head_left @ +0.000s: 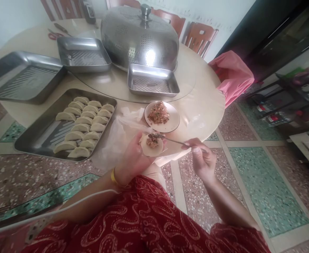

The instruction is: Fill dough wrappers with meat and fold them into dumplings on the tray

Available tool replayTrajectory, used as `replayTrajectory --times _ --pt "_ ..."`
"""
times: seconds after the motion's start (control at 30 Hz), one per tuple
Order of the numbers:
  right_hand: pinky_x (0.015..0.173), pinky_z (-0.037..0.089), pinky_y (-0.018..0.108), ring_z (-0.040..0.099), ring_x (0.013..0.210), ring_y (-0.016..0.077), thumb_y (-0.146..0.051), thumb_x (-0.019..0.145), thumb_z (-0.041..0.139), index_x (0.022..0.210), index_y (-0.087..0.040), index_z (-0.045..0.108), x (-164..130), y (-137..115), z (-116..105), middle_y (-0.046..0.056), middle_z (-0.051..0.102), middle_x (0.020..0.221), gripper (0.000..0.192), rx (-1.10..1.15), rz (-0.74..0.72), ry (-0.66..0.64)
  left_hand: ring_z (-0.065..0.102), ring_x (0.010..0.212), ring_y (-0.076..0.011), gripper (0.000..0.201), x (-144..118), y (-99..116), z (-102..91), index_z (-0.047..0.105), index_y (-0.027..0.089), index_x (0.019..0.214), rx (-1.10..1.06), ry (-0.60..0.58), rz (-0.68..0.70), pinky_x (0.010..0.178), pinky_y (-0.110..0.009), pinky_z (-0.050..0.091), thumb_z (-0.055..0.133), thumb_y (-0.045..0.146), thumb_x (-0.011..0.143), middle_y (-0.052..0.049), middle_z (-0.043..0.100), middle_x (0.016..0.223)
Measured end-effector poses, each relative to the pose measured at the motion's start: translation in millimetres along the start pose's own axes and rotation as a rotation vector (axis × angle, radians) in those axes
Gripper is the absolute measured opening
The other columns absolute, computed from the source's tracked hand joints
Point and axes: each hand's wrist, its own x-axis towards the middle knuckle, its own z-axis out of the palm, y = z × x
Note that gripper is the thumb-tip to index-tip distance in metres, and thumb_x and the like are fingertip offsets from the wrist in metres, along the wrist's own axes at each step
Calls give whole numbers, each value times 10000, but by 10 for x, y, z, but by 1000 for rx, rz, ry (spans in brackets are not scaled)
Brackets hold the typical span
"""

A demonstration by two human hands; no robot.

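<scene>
A round dumpling wrapper (152, 151) rests on my left hand (133, 154), which is partly hidden beneath it. Minced filling (152, 142) sits in the wrapper's middle. My right hand (202, 158) is closed around the handle of a metal spoon (171, 140), whose bowl touches the filling. Just beyond is a white plate (171, 123) with a mound of minced filling (158, 113). To the left, a metal tray (44, 135) carries several folded dumplings (82, 127) in rows.
On the round table (207, 89) stand a large perforated metal lid (141, 35) and further metal trays (83, 56). A crumpled clear plastic bag (114, 137) lies between dumpling tray and plate. Red-handled scissors (54, 36) are at the back. A pink cloth (233, 75) hangs at the right.
</scene>
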Motion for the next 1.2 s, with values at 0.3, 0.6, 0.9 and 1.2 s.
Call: replayTrajectory --times 0.3,0.6,0.9,1.2 --pt "740 520 386 665 851 199 -266 946 561 1079 -337 705 37 -14 -163 16 730 871 209 8 -118 -60 638 1126 -321 481 -43 -28 43 563 127 1268 41 -9 -3 965 -480 526 403 463 963 -168 691 1129" --pt "712 547 383 684 834 201 -243 924 591 1074 -371 709 115 46 -211 5 741 859 230 -53 -133 -232 662 1079 -298 476 -50 -25 77 568 98 1251 -7 68 -70 932 -441 559 413 451 973 -166 715 1052" --pt "658 558 399 671 728 197 -299 927 595 1040 -373 727 158 -29 -431 12 721 760 189 -39 -225 -164 636 1126 -313 442 -41 -4 65 603 88 1163 4 57 -90 933 -422 549 440 446 960 -191 676 1139" --pt "674 551 392 685 764 194 -261 940 572 1106 -379 703 120 -76 -389 14 731 802 242 -98 -164 -291 654 1073 -324 456 -12 -13 54 635 87 1059 71 -10 -90 904 -441 554 409 471 960 -210 673 1108"
